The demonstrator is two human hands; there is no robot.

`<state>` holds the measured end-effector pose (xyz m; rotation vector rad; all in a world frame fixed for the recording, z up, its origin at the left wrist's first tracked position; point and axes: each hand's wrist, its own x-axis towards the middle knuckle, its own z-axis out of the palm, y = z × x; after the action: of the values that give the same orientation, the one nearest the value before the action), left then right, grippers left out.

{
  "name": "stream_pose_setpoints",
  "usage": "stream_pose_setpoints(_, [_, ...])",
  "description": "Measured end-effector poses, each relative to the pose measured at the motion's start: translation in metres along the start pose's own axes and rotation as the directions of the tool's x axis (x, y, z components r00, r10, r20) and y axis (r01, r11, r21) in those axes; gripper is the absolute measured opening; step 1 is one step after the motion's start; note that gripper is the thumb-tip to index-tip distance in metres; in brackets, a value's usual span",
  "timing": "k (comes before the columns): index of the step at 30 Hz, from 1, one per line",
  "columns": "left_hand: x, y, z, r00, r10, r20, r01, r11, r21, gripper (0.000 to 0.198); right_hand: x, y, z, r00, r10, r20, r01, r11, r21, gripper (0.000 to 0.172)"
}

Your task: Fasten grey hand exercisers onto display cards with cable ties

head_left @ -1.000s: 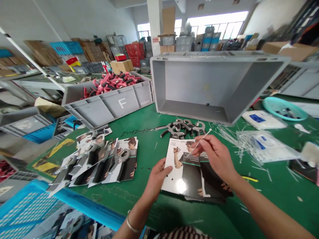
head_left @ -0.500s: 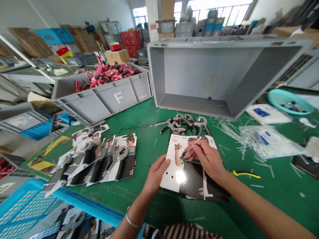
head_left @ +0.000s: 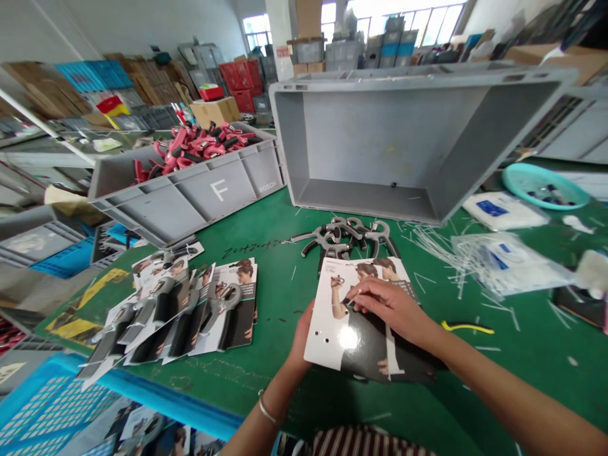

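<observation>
Left hand (head_left: pixel 300 335) grips the left edge of a printed backing card (head_left: pixel 361 354), its fingers partly hidden behind the card; a silver bangle (head_left: pixel 266 408) sits on that wrist. Right hand (head_left: pixel 392 310) lies across the card's upper face, fingertips (head_left: pixel 356 303) pinched together against the printed picture; anything between them is hidden. The card has two punched holes near its lower left corner and is held over the green worktop (head_left: pixel 270 380), with dark print showing on its lower half.

Just left, packaged hand grippers (head_left: pixel 190 310) on cards lie fanned and overlapping. Beyond the held card, loose grey hand grippers (head_left: pixel 344 237) lie in a tangled heap, just in front of a large grey crate (head_left: pixel 365 145), whose open top faces the person. To the right are scattered white plastic ties (head_left: pixel 437 244), a clear plastic bag (head_left: pixel 503 263), a yellow-handled tool (head_left: pixel 465 327) and a teal basin (head_left: pixel 544 187). Farther left, a grey crate marked F and BOSCH (head_left: pixel 209 190) holds pink-and-black grippers (head_left: pixel 194 149). Stacked crates and cartons (head_left: pixel 351 38) line the far windows.
</observation>
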<state>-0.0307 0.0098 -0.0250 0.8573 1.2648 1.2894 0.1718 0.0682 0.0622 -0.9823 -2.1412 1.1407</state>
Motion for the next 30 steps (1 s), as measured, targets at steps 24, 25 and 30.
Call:
stream_pose_setpoints(24, [-0.033, 0.025, 0.018, 1.000, -0.027, -0.002, 0.026, 0.995, -0.091, 0.025, -0.006, 0.002, 0.005, 0.997, -0.041, -0.072, 0.039, 0.999, -0.037, 0.016])
stream_pose_setpoints(25, [-0.038, 0.030, 0.017, 1.000, -0.003, 0.015, 0.004, 0.998, -0.057, 0.021, -0.008, 0.002, 0.004, 0.997, -0.027, -0.075, 0.029, 0.999, 0.021, 0.018])
stream_pose_setpoints(30, [-0.039, 0.033, 0.015, 0.992, -0.045, 0.120, 0.039, 0.998, 0.051, 0.017, -0.014, 0.001, 0.001, 0.996, -0.073, -0.060, 0.075, 0.997, 0.027, 0.016])
